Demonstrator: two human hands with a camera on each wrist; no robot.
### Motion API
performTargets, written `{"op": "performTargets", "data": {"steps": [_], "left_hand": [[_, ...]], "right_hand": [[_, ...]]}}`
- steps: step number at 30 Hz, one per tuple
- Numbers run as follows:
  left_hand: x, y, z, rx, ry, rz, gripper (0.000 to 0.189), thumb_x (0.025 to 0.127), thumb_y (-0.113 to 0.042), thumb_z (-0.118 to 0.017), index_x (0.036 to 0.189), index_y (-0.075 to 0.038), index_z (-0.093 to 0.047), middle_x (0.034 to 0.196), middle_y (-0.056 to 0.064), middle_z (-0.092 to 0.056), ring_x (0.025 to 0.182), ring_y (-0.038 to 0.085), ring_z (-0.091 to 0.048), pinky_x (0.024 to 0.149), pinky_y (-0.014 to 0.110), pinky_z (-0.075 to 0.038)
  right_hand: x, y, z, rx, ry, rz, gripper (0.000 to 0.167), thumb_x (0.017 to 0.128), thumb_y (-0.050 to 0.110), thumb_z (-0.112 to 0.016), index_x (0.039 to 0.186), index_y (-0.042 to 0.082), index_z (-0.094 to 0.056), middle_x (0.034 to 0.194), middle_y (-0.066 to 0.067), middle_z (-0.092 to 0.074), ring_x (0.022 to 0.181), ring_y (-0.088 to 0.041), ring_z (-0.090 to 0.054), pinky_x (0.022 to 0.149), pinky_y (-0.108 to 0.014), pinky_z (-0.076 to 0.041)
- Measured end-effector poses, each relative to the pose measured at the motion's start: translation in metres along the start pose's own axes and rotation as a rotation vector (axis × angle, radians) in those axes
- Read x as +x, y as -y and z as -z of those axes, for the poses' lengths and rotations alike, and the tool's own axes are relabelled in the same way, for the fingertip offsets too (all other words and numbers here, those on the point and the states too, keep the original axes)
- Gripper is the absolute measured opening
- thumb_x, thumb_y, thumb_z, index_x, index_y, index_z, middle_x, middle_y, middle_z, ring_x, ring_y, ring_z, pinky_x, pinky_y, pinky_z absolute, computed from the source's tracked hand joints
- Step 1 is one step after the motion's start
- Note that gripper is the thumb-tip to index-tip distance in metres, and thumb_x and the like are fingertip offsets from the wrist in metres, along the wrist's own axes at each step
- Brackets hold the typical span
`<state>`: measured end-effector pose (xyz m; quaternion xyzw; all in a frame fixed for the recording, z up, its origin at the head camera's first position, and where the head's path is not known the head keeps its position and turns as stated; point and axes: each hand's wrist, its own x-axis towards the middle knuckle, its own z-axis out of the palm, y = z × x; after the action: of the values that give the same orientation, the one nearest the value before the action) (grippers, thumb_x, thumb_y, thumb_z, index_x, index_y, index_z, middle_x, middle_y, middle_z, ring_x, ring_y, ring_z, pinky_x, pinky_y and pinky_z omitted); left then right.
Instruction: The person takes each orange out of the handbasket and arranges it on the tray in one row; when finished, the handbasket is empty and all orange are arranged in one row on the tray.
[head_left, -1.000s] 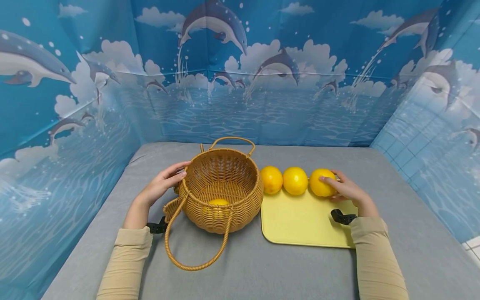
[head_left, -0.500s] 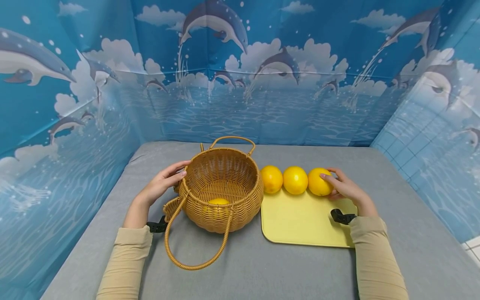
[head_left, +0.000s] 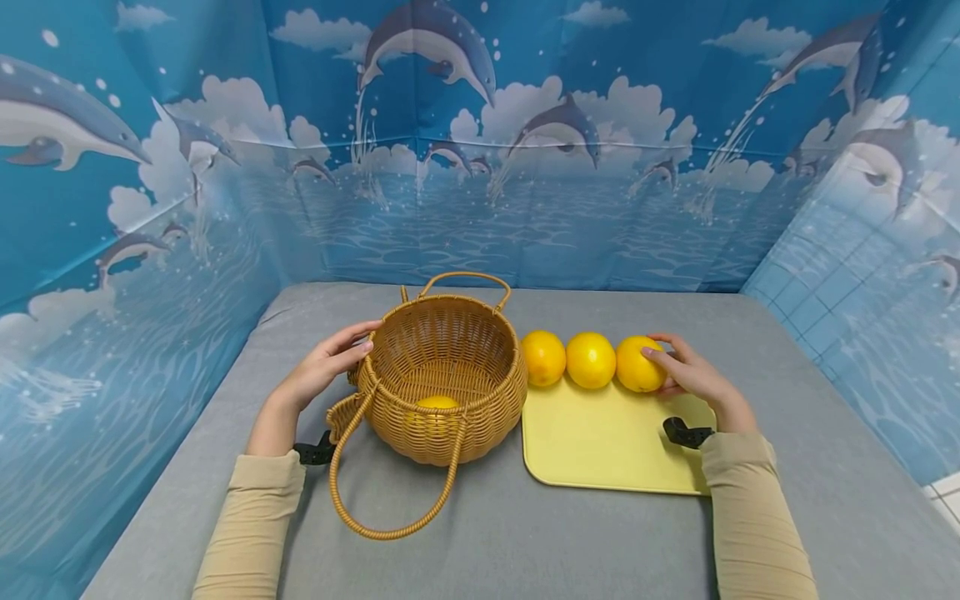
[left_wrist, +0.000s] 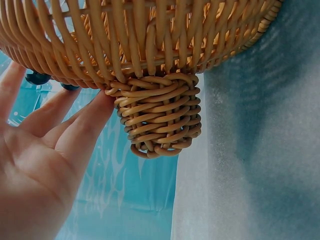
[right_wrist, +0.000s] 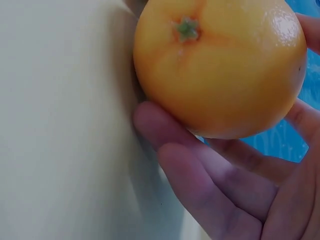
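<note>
While touching the basket [head_left: 495, 417] on the side toward the left edge of the table [head_left: 600, 550] with the left hand [head_left: 318, 371], shown gripping an orange [head_left: 637, 364] with the right hand [head_left: 697, 379]. On the left, note relaxed, spread fingers against rim and outer wall. On the right, note thumb and fingers curved round the fruit; see its green stem mark [right_wrist: 187, 29] in the right wrist view. Impossible to tell whether lifted clear or resting.

Locate the held orange at the far edge of the tray [head_left: 600, 442], toward the table's right edge, in a row with the middle orange [head_left: 591, 360] and the left orange [head_left: 543, 358], the latter just beside the basket. Inside the basket, see another orange [head_left: 437, 402], partly visible through the weave.

Note also the near handle [head_left: 393, 534], hanging toward the table's near edge, and the far handle [head_left: 465, 274], rising toward its far edge. Beyond that edge, observe a blue curtain [head_left: 570, 225] printed with dolphins. On both forearms, note beige sleeves [head_left: 757, 508].
</note>
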<state>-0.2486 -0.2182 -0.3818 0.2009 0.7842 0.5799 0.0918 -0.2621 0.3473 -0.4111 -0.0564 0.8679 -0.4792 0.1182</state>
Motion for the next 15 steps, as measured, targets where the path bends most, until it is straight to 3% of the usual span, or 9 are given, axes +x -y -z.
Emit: {"op": "performTargets", "data": {"steps": [15], "left_hand": [[0.001, 0.0019, 0.0003, -0.012, -0.005, -0.003, 0.051, 0.098, -0.033, -0.051, 0.144, -0.016, -0.039, 0.15, 0.009, -0.029, 0.135, 0.031, -0.028, 0.106, 0.054, -0.026]], "right_hand": [[0.0031, 0.0033, -0.0026, -0.083, -0.078, -0.008, 0.078, 0.094, 0.052, -0.048, 0.145, 0.002, -0.018, 0.131, -0.036, -0.03, 0.079, -0.036, -0.058, 0.07, -0.041, -0.055]]}}
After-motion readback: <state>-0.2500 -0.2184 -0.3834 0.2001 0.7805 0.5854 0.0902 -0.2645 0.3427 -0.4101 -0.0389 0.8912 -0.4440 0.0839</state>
